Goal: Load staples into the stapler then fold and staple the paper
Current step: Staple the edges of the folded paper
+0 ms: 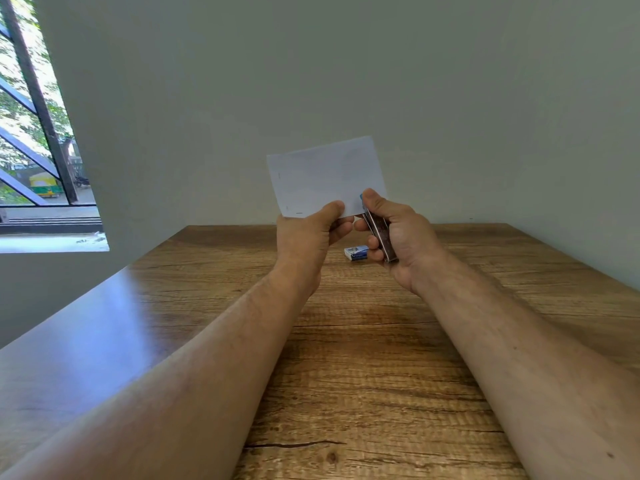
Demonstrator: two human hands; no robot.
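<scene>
While the left hand pinches the bottom edge of the paper and holds it up above the counter, the right hand grips the stapler, whose tip touches the paper's bottom right corner. A small box lies on the counter just under the hands.

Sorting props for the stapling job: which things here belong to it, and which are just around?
In use: folded paper, pinched by left hand; stapler, gripped by right hand; staple box.
Just around: wooden table; window.
</scene>
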